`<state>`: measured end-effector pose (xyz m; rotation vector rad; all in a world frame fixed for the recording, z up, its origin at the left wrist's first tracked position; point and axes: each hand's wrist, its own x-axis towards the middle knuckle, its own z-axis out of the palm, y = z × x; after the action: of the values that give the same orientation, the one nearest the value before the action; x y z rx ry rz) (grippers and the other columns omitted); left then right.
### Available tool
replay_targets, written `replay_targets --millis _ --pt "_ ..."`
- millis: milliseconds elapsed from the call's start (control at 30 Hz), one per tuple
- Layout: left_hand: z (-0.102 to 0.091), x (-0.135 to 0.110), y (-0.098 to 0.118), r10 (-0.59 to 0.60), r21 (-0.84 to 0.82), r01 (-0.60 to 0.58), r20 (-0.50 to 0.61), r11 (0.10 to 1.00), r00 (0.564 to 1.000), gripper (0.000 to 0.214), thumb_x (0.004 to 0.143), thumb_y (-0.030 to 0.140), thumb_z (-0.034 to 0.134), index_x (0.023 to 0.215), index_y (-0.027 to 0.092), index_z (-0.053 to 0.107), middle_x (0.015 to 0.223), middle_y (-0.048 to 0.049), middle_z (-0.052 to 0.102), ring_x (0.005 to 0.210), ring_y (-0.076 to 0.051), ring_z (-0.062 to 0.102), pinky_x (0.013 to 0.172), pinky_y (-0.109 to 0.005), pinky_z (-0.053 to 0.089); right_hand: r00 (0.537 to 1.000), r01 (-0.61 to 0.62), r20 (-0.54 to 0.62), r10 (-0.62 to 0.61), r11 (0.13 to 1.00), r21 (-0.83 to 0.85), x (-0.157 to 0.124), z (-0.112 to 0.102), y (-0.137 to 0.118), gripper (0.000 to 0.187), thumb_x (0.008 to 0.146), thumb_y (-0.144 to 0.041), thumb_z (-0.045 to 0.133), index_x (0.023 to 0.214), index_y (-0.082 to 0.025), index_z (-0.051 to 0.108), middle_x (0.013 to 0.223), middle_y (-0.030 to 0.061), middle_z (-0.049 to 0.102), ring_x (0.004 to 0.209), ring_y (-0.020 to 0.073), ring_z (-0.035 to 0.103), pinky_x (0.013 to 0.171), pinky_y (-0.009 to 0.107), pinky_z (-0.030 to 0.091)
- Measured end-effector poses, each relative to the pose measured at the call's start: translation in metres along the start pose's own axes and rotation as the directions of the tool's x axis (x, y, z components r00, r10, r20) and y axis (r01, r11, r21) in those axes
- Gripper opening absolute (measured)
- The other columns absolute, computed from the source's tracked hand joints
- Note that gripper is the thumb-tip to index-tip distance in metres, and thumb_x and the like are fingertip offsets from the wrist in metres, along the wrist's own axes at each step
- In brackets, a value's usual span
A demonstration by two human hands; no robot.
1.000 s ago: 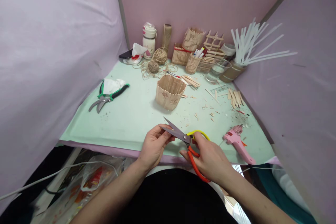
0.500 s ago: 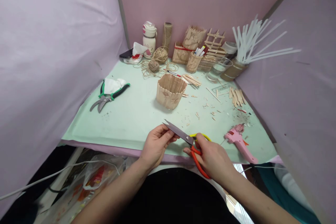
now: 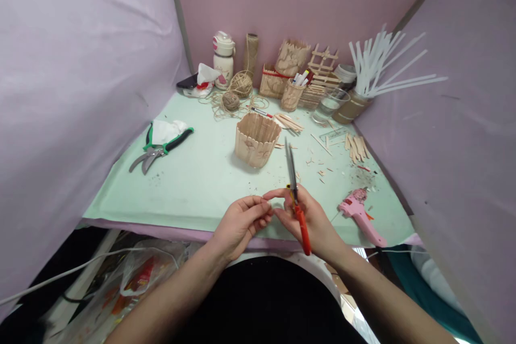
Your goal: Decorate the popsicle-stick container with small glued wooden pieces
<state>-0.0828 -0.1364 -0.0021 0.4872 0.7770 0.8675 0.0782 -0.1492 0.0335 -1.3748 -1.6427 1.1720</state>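
My right hand (image 3: 312, 220) grips red-and-yellow-handled scissors (image 3: 296, 201) near the table's front edge; the closed blades point up and away from me. My left hand (image 3: 242, 220) is just to its left, fingers pinched together against the right hand's fingertips; what they pinch is too small to make out. A round cup made of wooden sticks (image 3: 257, 140) stands upright on the green mat (image 3: 193, 183) beyond the hands.
Green-handled pruners (image 3: 159, 146) lie at the left on a white cloth. A pink glue gun (image 3: 358, 215) lies at the right front. Loose sticks (image 3: 357, 146), twine balls (image 3: 236, 91), stick-built holders, a bottle and a jar of white rods (image 3: 374, 72) crowd the back. Fabric walls enclose three sides.
The scissors swung from lying sideways with blades toward my left hand to pointing up and away. My left hand let go of the blade and pinched its fingers by the right hand.
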Motion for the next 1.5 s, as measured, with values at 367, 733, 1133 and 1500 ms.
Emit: replay_targets --millis 367,733,1133,1500 --pt "0.001 0.001 0.002 -0.047 -0.056 0.046 -0.017 0.997 0.999 0.018 0.068 0.024 0.077 0.074 0.011 0.066 0.063 0.0002 0.059 0.058 -0.005 0.052 0.057 -0.016 0.041 0.998 0.018 -0.064 -0.023 0.997 -0.077 -0.005 0.002 0.000 0.020 0.085 -0.035 0.058 0.101 -0.023 0.054 0.061 -0.0081 0.032 0.051 0.0100 0.031 0.048 0.023 0.030" --pt "0.001 0.000 0.001 -0.095 -0.030 0.095 0.016 0.995 0.995 0.018 0.066 0.024 0.079 0.072 0.011 0.068 0.063 -0.0008 0.059 0.056 -0.005 0.050 0.054 -0.016 0.038 0.992 0.055 -0.110 -0.065 0.994 -0.091 -0.002 0.004 0.005 0.022 0.083 -0.035 0.062 0.081 -0.024 0.044 0.062 -0.0070 0.041 0.051 0.0099 0.033 0.049 0.023 0.032" --pt "0.005 0.002 -0.002 -0.033 -0.064 0.033 0.001 0.997 0.999 0.020 0.064 0.026 0.081 0.068 0.010 0.069 0.056 0.0032 0.046 0.053 -0.003 0.038 0.045 -0.015 0.025 0.986 0.043 -0.153 -0.058 0.994 -0.101 -0.003 0.008 0.006 0.020 0.083 -0.035 0.061 0.096 -0.022 0.054 0.059 -0.0089 0.031 0.050 0.0097 0.031 0.048 0.022 0.030" --pt "0.002 0.000 -0.003 0.252 -0.125 -0.272 -0.152 0.954 0.956 0.018 0.068 0.025 0.079 0.072 0.013 0.067 0.063 0.0018 0.054 0.060 -0.005 0.047 0.053 -0.015 0.037 0.991 -0.129 -0.052 0.123 0.777 -0.616 -0.013 0.003 0.005 0.036 0.074 -0.045 0.063 0.086 -0.024 0.036 0.072 -0.0018 0.054 0.056 0.0153 0.048 0.051 0.026 0.033"
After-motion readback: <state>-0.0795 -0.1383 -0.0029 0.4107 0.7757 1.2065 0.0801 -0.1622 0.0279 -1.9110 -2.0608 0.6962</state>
